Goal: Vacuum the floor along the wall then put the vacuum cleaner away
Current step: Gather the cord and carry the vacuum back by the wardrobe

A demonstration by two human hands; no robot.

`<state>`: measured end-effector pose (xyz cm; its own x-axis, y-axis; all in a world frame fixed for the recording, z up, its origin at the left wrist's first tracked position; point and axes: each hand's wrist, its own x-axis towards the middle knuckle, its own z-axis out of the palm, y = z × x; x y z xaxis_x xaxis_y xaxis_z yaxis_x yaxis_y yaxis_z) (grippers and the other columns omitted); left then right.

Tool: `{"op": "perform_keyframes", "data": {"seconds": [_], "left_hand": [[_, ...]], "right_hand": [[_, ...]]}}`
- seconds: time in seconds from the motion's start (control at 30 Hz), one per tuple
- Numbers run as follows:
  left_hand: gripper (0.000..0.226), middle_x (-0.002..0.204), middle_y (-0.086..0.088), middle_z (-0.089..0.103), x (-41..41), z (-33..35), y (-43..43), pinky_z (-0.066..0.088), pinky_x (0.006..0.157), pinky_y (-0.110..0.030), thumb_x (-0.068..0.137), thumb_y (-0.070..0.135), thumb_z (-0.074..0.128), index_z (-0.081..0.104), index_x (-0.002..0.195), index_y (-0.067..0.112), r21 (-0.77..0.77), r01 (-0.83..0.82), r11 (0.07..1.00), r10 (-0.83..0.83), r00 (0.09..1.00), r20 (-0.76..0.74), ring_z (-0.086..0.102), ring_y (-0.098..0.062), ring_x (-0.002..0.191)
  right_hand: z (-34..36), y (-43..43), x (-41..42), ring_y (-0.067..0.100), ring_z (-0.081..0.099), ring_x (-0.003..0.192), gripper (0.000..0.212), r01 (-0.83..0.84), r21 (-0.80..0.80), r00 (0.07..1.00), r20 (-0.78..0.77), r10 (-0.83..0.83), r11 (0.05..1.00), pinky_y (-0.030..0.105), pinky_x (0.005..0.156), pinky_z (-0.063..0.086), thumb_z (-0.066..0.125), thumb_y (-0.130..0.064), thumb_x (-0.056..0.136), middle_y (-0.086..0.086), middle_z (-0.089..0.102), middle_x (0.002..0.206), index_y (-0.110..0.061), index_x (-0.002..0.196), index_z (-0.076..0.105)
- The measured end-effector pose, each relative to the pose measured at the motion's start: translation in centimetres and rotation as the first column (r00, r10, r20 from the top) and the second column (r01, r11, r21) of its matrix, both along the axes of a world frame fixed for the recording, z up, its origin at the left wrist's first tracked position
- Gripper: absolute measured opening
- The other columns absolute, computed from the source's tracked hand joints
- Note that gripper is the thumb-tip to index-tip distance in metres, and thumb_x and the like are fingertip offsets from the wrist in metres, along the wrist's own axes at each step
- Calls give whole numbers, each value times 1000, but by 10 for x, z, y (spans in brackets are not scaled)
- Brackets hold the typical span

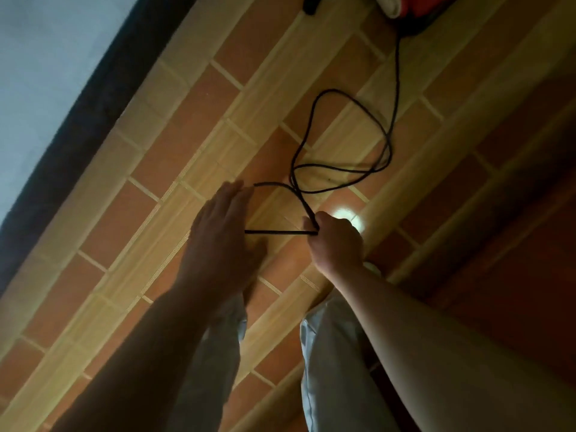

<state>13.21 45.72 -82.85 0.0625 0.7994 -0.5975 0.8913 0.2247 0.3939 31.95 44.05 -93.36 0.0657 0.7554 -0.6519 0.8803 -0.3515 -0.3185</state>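
Orange floor tiles [193, 98] carry loose cord [343, 174] running to the red vacuum cleaner [417, 7] at the top edge; the right hand [336, 241] grips it in curled fingers, the left hand [218, 232] braces a loop on straight fingers, so coiling seems in hand, needing more slack drawn in.

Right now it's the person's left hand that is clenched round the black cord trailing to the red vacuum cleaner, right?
Not quite: the head view shows the right hand clenched round the black cord trailing to the red vacuum cleaner; the left hand is held flat.
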Motion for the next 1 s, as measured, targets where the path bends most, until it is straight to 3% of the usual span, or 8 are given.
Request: {"op": "perform_keyframes", "data": {"seconds": [0.07, 0.17, 0.27, 0.33, 0.47, 0.63, 0.8, 1.0], "left_hand": [[104, 166, -2, 21, 27, -5, 23, 11, 125, -45, 74, 41, 81, 22, 157, 22, 36, 292, 956, -292, 956, -16, 11, -19, 154], [118, 167, -2, 14, 69, -3, 54, 0, 124, -44, 66, 57, 79, 15, 159, 22, 44, 631, 774, -631, 775, -35, 6, -18, 154], [114, 166, -3, 19, 96, 9, 78, -1, 121, -43, 67, 57, 78, 20, 158, 21, 59, 796, 602, -796, 605, -30, 10, -19, 154], [96, 158, -5, 37, 109, 15, 100, 7, 122, -41, 71, 52, 78, 36, 150, 19, 94, 822, 561, -822, 567, -45, 26, -21, 149], [45, 108, 0, 68, 130, 11, 137, 40, 94, -32, 75, 30, 79, 63, 115, 19, 210, 803, 558, -806, 585, -93, 59, -22, 103], [21, 96, 2, 69, 149, -14, 170, 48, 70, -29, 92, 30, 68, 59, 107, 18, 132, 781, 610, -783, 620, -53, 65, -21, 85], [25, 101, 0, 68, 153, -36, 198, 54, 83, -41, 91, 38, 67, 58, 105, 19, 33, 723, 690, -723, 688, 68, 65, -22, 93], [74, 149, -5, 45, 127, -74, 233, 24, 121, -42, 88, 36, 69, 33, 150, 19, -10, 690, 723, -690, 723, -31, 39, -25, 141]], "right_hand": [[21, 2, 27, 31, 60, 63, 40, -24, 17, 999, -27, 24, 1000, 32, 55, 35, 42, -48, 104, 0, 57, 60, -28, 70, 44], [57, 13, 63, 28, 51, 58, 41, -96, 46, 992, -72, 99, 994, 32, 55, 34, 45, -49, 104, 2, 53, 59, -26, 71, 50], [92, 28, 89, 33, 59, 57, 39, -132, 192, 984, -89, 151, 972, 31, 53, 33, 55, -42, 102, 9, 65, 63, -15, 77, 67], [107, 39, 103, 36, 63, 59, 34, -117, 265, 989, -62, 138, 957, 32, 53, 32, 61, -35, 100, 11, 66, 63, -11, 77, 68], [111, 62, 119, 32, 67, 69, 25, -43, 228, 998, -26, 50, 973, 31, 58, 34, 59, -29, 101, 10, 71, 76, -10, 89, 71], [84, 91, 117, 30, 70, 91, 29, 120, -19, 984, 131, -117, 993, 32, 64, 41, 45, -32, 106, 11, 73, 100, -14, 105, 68], [65, 112, 100, 31, 68, 98, 25, 482, -192, 872, 205, -446, 855, 33, 68, 44, 46, -25, 105, 14, 71, 110, -9, 112, 64], [24, 121, 92, 31, 62, 118, 32, 534, -283, 843, 257, -473, 797, 34, 81, 45, 41, -23, 107, 15, 64, 128, -9, 127, 60]]}}
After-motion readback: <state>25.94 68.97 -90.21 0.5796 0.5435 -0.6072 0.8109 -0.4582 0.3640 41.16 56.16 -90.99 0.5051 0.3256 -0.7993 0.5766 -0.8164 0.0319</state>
